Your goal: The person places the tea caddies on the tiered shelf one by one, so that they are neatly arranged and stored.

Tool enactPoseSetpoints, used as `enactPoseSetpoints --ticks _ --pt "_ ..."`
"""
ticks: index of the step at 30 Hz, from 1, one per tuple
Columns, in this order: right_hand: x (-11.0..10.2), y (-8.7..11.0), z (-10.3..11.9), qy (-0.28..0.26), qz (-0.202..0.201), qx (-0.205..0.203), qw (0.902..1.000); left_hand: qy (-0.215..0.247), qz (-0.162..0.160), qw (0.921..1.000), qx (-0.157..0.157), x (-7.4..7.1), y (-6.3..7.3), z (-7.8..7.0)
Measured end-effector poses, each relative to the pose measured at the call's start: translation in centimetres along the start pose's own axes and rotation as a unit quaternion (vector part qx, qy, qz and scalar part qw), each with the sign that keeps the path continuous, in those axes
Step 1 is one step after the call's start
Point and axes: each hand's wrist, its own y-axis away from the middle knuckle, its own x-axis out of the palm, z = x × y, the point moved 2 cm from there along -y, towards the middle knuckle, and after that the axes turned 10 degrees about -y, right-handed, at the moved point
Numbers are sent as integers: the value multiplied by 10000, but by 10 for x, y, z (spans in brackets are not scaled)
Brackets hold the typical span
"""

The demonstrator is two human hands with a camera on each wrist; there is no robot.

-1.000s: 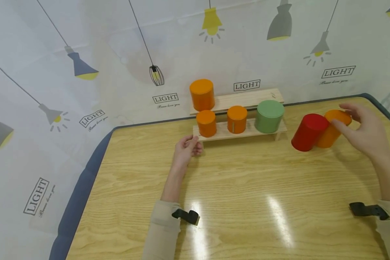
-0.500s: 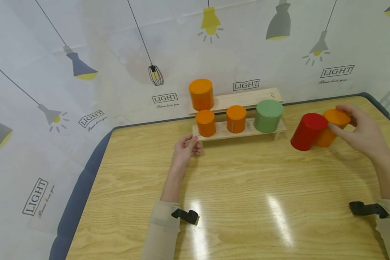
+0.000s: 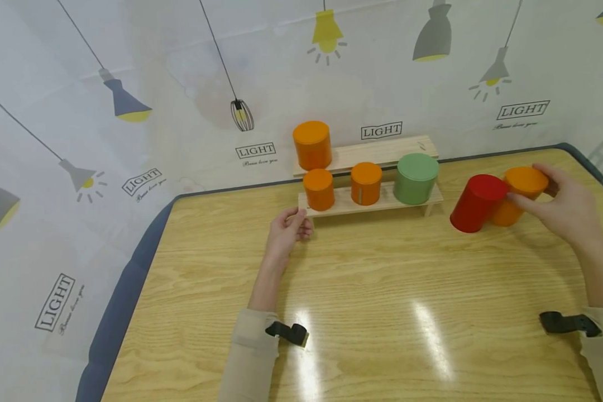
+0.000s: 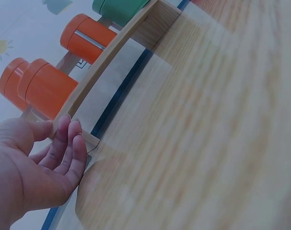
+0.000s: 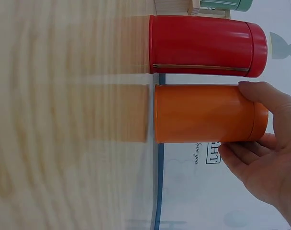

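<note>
Behind the wood-grained tabletop (image 3: 362, 279) rises a pale, faintly creased wall covering (image 3: 181, 139), continuing past its left side. Printed pendant lamps (image 3: 326, 30) and boxed "LIGHT" lettering (image 3: 381, 131) show above the tabletop's far edge. A dark blue band (image 3: 110, 329) borders the tabletop; whitish glare streaks (image 3: 432, 340) cross its near part.

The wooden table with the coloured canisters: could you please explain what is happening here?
A person's right hand grips an orange canister near its top, next to a red canister on the right side of the table. The left hand holds the near left end of a wooden rack. On the rack stand three other orange canisters and one green canister.
</note>
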Motion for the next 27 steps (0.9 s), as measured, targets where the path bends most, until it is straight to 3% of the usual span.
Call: enactPoseSetpoints --ticks 7,14,21,27 --pt "-8 5 8 -112 -842 -386 9956 19 32 10000 39 1 0 0" --pt "-20 9 20 -309 -1108 -294 9929 -23 43 10000 45 0 0 -1" --pt "-24 12 30 -902 -1523 -686 9818 6 56 10000 35 -1 0 1" --pt "-27 14 45 -1041 -1908 -959 9714 -16 76 10000 21 -1 -1 3"
